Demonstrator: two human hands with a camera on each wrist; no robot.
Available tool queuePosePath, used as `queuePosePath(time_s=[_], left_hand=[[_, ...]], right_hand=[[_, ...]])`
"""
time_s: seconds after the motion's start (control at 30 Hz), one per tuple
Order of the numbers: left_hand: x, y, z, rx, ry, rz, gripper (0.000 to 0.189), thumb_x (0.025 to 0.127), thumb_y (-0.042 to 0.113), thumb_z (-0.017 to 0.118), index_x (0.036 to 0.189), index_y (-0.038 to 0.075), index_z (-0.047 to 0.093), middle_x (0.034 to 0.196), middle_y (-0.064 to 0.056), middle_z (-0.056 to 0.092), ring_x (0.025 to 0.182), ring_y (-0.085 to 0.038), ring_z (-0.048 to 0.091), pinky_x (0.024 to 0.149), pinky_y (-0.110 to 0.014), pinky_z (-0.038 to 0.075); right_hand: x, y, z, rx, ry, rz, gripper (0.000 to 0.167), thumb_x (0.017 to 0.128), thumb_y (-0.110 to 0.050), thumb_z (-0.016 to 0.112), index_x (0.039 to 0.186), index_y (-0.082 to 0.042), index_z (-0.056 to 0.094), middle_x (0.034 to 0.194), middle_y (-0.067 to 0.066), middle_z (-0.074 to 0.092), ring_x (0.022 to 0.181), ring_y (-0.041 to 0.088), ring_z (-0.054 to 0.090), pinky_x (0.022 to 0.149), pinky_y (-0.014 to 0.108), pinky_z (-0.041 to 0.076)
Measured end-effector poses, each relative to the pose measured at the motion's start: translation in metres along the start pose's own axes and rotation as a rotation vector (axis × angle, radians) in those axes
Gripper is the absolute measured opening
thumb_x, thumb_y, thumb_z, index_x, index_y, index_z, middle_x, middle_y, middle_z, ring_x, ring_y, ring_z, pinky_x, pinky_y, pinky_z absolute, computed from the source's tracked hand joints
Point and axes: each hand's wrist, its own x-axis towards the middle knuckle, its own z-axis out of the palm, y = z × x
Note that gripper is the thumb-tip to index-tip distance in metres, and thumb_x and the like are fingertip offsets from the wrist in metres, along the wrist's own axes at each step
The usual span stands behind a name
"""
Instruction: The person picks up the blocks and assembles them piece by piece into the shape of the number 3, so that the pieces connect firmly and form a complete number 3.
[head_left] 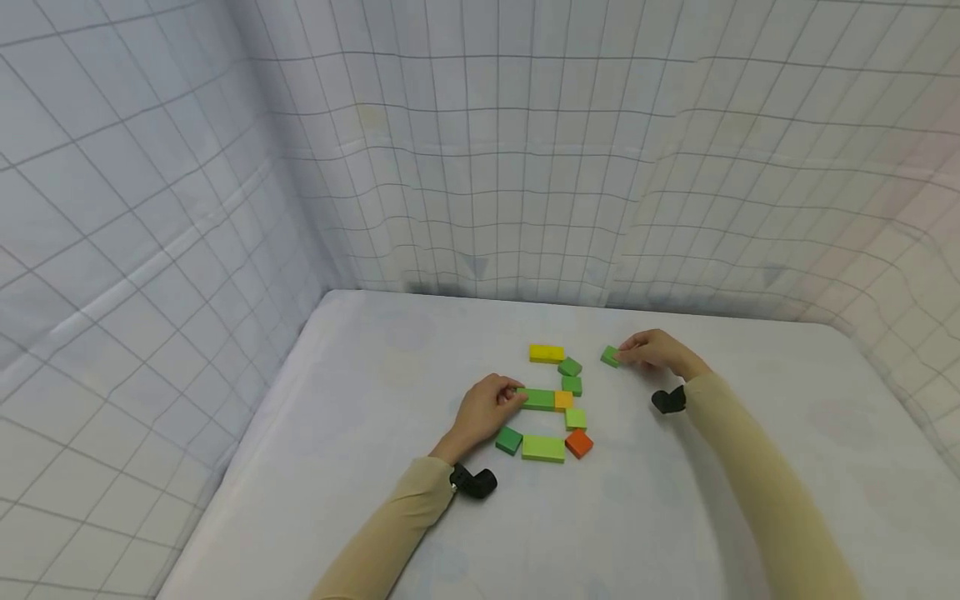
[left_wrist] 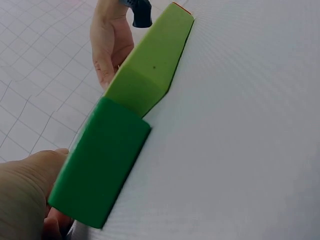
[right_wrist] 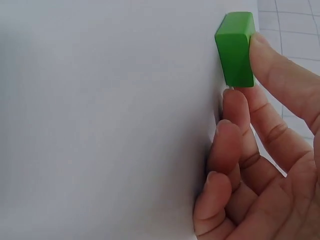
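Observation:
On the white table my left hand [head_left: 491,408] has its thumb and fingers at the left end of a long green block [head_left: 538,399], gripping it there. In the left wrist view a dark green block [left_wrist: 100,165] stands in front of that left hand [left_wrist: 32,182] and hides most of its fingers. Farther right and back, my right hand [head_left: 652,348] pinches a small green block [head_left: 610,356]. The right wrist view shows the thumb pressed to one side of this small green block [right_wrist: 237,55], its other fingers bent close over the table surface.
A yellow block [head_left: 547,353] lies behind the left hand's block. Small green blocks [head_left: 572,386], an orange-yellow block [head_left: 563,401] and a lime block [head_left: 575,418] run in a column. Nearer me are a long lime block [head_left: 543,448] and a red-orange block [head_left: 579,443].

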Motion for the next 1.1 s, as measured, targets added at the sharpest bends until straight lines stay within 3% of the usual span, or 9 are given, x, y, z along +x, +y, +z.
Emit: queuePosePath(time_s=[0.3, 0.67, 0.93, 1.1], left_hand=[[0.0, 0.0, 0.001, -0.002, 0.007, 0.004, 0.025, 0.092, 0.031, 0.064, 0.106, 0.011, 0.07, 0.079, 0.007, 0.052, 0.067, -0.007, 0.046, 0.062, -0.023, 0.039], [-0.001, 0.0, 0.002, 0.011, 0.004, -0.01, 0.025, 0.092, 0.031, 0.064, 0.107, 0.012, 0.07, 0.079, 0.007, 0.052, 0.067, -0.007, 0.046, 0.061, -0.023, 0.039], [-0.001, 0.001, 0.001, -0.004, 0.005, -0.004, 0.025, 0.092, 0.03, 0.065, 0.106, 0.011, 0.07, 0.079, 0.007, 0.052, 0.066, -0.007, 0.046, 0.061, -0.023, 0.038], [-0.001, 0.0, 0.001, 0.002, 0.004, -0.001, 0.025, 0.092, 0.031, 0.064, 0.107, 0.011, 0.07, 0.078, 0.007, 0.051, 0.066, -0.007, 0.046, 0.06, -0.023, 0.038]], right_hand=[[0.03, -0.027, 0.008, 0.027, 0.04, 0.089, 0.041, 0.089, -0.033, 0.067, 0.117, -0.002, 0.063, 0.087, 0.001, 0.055, 0.072, 0.014, 0.047, 0.066, 0.028, 0.039], [0.06, -0.068, 0.026, 0.106, 0.091, 0.228, 0.036, 0.085, -0.023, 0.071, 0.108, 0.003, 0.063, 0.084, 0.006, 0.058, 0.073, 0.018, 0.049, 0.065, 0.026, 0.041], [0.074, -0.101, 0.044, -0.111, 0.061, 0.279, 0.036, 0.088, -0.032, 0.068, 0.105, -0.001, 0.065, 0.086, 0.006, 0.058, 0.075, 0.017, 0.047, 0.066, 0.027, 0.038], [0.079, -0.115, 0.051, -0.186, 0.027, 0.247, 0.037, 0.088, -0.033, 0.068, 0.107, -0.002, 0.065, 0.088, 0.006, 0.06, 0.077, 0.017, 0.049, 0.065, 0.026, 0.041]])
